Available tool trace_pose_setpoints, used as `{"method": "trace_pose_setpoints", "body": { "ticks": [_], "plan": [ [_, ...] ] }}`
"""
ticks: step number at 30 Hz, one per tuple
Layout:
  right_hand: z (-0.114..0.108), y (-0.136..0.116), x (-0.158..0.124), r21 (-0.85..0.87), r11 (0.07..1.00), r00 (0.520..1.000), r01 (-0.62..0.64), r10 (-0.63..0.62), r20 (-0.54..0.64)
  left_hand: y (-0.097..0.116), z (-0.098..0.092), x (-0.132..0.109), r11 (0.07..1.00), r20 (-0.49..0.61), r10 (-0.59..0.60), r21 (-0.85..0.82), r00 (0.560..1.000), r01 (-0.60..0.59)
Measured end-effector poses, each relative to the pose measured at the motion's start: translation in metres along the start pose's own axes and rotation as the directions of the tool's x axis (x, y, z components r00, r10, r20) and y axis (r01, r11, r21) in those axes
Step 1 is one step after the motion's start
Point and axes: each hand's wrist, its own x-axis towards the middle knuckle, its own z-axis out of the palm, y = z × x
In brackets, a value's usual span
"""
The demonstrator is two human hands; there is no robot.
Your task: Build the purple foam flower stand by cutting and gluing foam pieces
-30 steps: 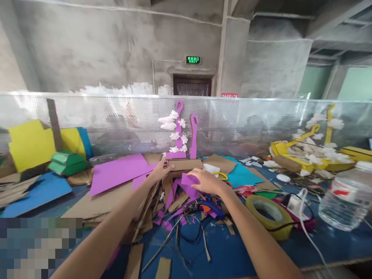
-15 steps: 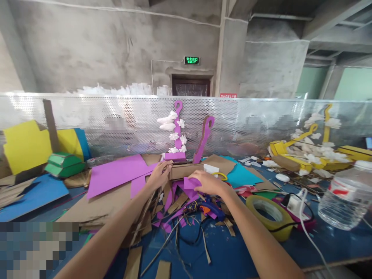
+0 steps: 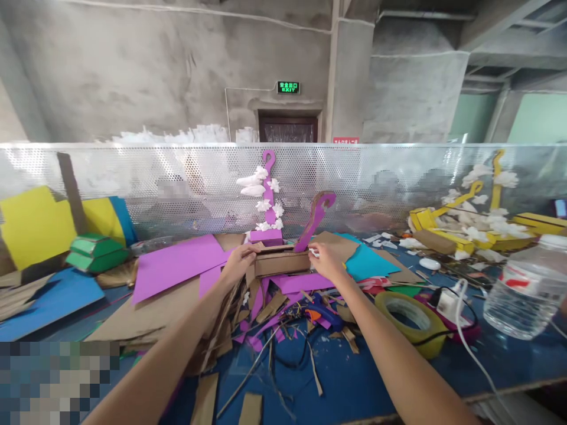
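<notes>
Cardboard box (image 3: 283,267), one: mid-desk, between the two hands; long side facing the wearer.

Purple hook (image 3: 309,229), one: foot at the rear rim of the box, top tilted right. Nearly upright a second ago; the lean has grown since. Judgement: either the box has been turned or the joint is loose; whether foot and box are fastened cannot be told.

Purple strip (image 3: 305,283), one: in the right hand a second ago, now let go, lying just in front of the box. Judgement: this frees the right hand for the box.

Left hand (image 3: 240,261): grasping the left end of the box, fingers over the rim.

Right hand (image 3: 326,262): moved up to the right end of the box; fingers bent, a small white bit at the tips. Grip or mere contact: cannot tell.

Edges and room. Rear: decorated purple hook (image 3: 270,193), close behind. Left: purple sheet (image 3: 175,265), near the left hand. Front: scraps and glue gun (image 3: 326,317). Right: tape roll (image 3: 433,345), beside the forearm. Widest visible stretch of blue desk (image 3: 354,386): between glue gun and front edge.
</notes>
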Motion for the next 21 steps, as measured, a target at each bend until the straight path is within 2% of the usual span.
{"method": "trace_pose_setpoints", "body": {
  "ticks": [3,5,9,11,16,21],
  "plan": [
    [0.006,0.004,-0.001,0.026,0.999,0.999,0.021,-0.023,0.047,-0.003,-0.005,0.001,0.997,0.007,-0.066,-0.03,0.998,0.066],
    [0.009,0.006,0.0,0.053,0.998,0.999,0.019,-0.021,0.038,-0.003,-0.01,0.0,0.997,0.047,-0.068,-0.024,0.997,0.069],
    [0.01,0.012,0.005,0.119,0.992,1.0,0.028,-0.028,-0.003,-0.003,-0.019,-0.003,0.996,0.198,0.03,0.079,0.98,-0.046],
    [0.009,0.014,0.007,0.161,0.987,1.0,0.028,-0.029,-0.002,-0.004,-0.021,-0.004,0.991,0.236,0.057,0.105,0.97,-0.084],
    [0.005,0.014,0.007,0.304,0.949,0.997,-0.081,0.072,0.041,-0.005,-0.023,-0.004,0.996,0.219,0.025,0.072,0.975,-0.042],
    [0.009,0.017,0.008,0.542,0.812,0.976,-0.217,0.19,0.107,-0.01,-0.026,0.0,0.997,0.153,0.013,0.078,0.988,-0.025]
  ]
}}
